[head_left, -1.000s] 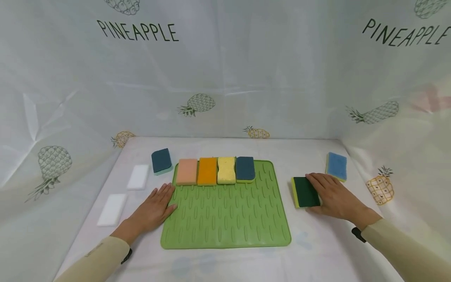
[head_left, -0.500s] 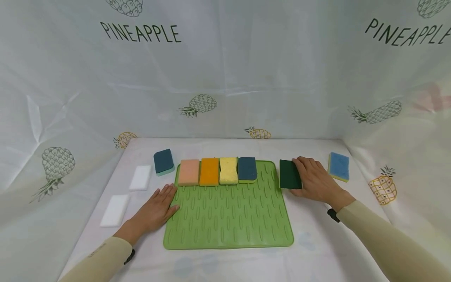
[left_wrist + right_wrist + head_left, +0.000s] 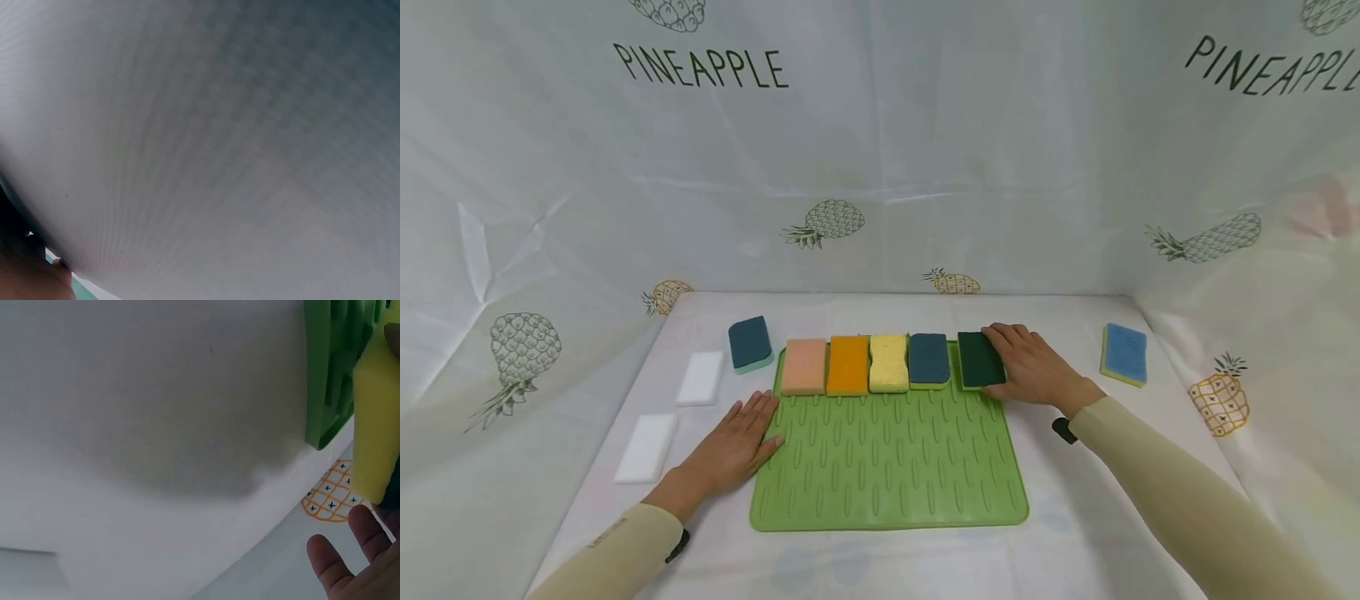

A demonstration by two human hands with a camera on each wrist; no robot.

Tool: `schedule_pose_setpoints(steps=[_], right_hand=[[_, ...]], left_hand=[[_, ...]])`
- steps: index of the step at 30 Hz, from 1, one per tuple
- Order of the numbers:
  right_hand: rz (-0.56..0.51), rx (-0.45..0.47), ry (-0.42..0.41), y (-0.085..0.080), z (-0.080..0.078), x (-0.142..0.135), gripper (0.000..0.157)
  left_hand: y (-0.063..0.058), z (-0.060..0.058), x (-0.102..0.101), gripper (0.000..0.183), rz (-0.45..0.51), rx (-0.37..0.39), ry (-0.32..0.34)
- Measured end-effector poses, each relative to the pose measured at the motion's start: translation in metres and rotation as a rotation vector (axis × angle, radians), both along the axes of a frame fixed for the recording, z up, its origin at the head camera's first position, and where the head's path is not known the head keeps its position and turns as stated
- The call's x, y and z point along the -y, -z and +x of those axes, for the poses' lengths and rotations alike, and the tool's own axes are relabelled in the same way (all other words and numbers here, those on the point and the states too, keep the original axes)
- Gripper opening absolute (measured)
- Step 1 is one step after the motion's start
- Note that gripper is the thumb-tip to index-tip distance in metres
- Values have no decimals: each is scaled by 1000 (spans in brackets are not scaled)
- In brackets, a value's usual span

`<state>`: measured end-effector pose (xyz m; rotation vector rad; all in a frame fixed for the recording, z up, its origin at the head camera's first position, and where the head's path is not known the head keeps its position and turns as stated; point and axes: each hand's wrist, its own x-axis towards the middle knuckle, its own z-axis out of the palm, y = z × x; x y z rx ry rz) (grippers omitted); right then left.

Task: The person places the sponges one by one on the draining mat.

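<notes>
My right hand [image 3: 1030, 367] grips a dark green scouring sponge [image 3: 980, 360] by its right side, over the upper right corner of the green ridged mat [image 3: 887, 467]. In the right wrist view the yellow side of the sponge [image 3: 375, 419] faces the camera, beside the mat's edge [image 3: 317, 381]. A row along the mat's far edge holds a pink sponge [image 3: 803, 367], an orange sponge [image 3: 847, 365], a yellow wavy sponge [image 3: 888, 363] and a dark blue sponge [image 3: 928, 359]. My left hand [image 3: 730, 446] lies flat with its fingertips at the mat's left edge.
Left of the mat lie a dark blue sponge with a teal underside [image 3: 750, 343] and two white sponges, an upper white sponge [image 3: 701, 378] and a lower white sponge [image 3: 646, 448]. A blue sponge [image 3: 1124, 354] lies at the far right. Pineapple-print sheeting [image 3: 1000, 150] surrounds the table.
My right hand has carried the dark green sponge leftward and away from me, from the table right of the mat to beside the row's dark blue sponge. The left hand stays at the mat's edge.
</notes>
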<state>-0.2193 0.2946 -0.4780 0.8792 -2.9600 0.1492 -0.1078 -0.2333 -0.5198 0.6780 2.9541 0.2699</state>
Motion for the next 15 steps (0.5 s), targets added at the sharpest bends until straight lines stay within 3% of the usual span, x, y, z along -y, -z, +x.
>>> schedule_pose_setpoints(steps=[15], right_hand=[[18,73,12,7,-14,9,106]], left_hand=[[0,-1,0,73,-12,0,-2]])
